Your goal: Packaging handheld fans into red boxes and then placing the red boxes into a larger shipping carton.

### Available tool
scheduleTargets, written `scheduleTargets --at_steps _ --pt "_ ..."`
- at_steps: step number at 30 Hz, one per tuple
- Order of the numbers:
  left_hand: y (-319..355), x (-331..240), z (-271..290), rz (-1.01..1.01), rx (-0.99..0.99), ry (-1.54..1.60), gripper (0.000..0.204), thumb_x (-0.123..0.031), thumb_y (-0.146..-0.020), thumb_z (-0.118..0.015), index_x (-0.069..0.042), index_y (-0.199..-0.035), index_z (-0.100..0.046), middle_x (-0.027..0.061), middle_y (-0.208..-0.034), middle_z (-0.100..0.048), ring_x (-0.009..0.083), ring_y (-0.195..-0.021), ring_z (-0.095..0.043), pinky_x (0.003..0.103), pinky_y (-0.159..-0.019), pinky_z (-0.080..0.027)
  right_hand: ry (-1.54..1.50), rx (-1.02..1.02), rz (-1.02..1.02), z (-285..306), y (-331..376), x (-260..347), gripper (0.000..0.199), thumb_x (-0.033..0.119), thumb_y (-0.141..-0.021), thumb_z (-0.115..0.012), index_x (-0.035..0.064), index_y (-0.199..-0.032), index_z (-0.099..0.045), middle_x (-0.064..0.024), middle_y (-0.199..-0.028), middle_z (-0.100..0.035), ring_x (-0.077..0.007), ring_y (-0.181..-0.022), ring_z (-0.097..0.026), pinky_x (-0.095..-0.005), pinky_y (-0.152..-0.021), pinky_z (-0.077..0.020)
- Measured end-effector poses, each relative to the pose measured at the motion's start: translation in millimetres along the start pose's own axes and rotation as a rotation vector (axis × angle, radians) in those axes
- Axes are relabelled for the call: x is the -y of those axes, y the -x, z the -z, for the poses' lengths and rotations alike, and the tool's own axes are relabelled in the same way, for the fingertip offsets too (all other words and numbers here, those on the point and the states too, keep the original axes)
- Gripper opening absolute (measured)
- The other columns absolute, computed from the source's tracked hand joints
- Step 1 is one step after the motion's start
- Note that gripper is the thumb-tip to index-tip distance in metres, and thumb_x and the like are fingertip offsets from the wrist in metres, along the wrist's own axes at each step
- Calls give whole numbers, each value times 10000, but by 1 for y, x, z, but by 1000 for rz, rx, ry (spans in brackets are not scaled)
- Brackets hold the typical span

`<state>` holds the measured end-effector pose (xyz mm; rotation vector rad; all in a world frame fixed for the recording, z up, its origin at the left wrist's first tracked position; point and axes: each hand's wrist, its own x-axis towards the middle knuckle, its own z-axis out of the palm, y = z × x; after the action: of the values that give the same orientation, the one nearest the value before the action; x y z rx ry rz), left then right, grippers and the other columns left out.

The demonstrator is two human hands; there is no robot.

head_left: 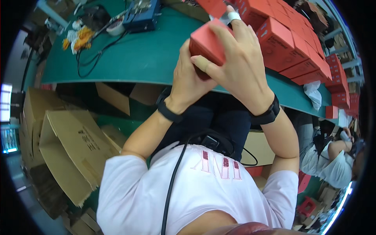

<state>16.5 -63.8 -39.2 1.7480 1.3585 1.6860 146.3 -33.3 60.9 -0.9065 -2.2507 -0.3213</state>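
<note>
In the head view, the hands are grasping one red box between them: the left hand (188, 76) is cupping its left and near side, while the right hand (244, 64) is spreading over its right side, the thumb reaching across the near face. The red box (206, 39) is sitting in front of the person, over the near part of the table (149, 55); it is looking raised and tilted, though whether any corner is touching the surface cannot be told. Neither hand is nearer, since both are touching it. Its long axis is staying unclear, because the fingers are covering much of its outline; the visible edges are running slantwise to the table's front edge.

The stacked red boxes (276, 39) are standing to the right, so the right hand is lying between them and the held one. A blue device (141, 18) is resting farther off to the left, well apart from the left hand. A white plastic bag (312, 93) is lying by the table's edge, beyond the right wrist.
</note>
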Motion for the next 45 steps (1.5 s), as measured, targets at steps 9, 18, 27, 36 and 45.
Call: scheduleTargets --at_steps 9,18,27,36,45 --pt "-139 -22 99 -416 518 -661 843 -359 -738 -830 22 -1409 -490 236 -1307 -597 412 -1263 -516 465 -1069 -421 -120 364 14 29 -31 -78 767 153 -711 -763 28 -1413 -482 -195 -1181 -530 -383 -1124 -547 -412 -978 -457" --pt "-233 77 -23 -851 404 -1157 887 -236 -721 -819 -62 -1484 -400 195 -1395 -522 340 -1331 -481 473 -1115 -378 337 180 62 -23 -3 -111 842 10 -720 -646 124 -1512 -382 -207 -1429 -467 -379 -1326 -441 -540 -1132 -338" --pt "-273 128 37 -1201 197 -34 880 -193 -596 -889 -28 -1359 -484 189 -1329 -549 386 -1238 -528 439 -1075 -409 420 134 -60 -30 -4 -85 836 57 -742 -695 168 -1511 -388 -167 -1433 -479 -333 -1317 -459 -491 -1058 -398" --pt "-94 -12 113 -761 59 -626 932 -140 -489 -918 -72 -1344 -553 181 -1313 -541 381 -1202 -507 511 -1065 -384 -135 -391 -19 42 -8 -24 318 18 -868 -726 5 -1184 -687 -171 -1141 -664 -269 -1026 -652 -337 -872 -520" --pt "18 16 61 -425 369 -757 957 -360 -542 -926 -123 -1381 -533 155 -1288 -483 374 -1162 -484 562 -1032 -376 -572 531 -551 -80 83 -20 446 299 -939 -645 -85 -1165 -650 -257 -828 -674 -363 -670 -662 -442 -659 -511"
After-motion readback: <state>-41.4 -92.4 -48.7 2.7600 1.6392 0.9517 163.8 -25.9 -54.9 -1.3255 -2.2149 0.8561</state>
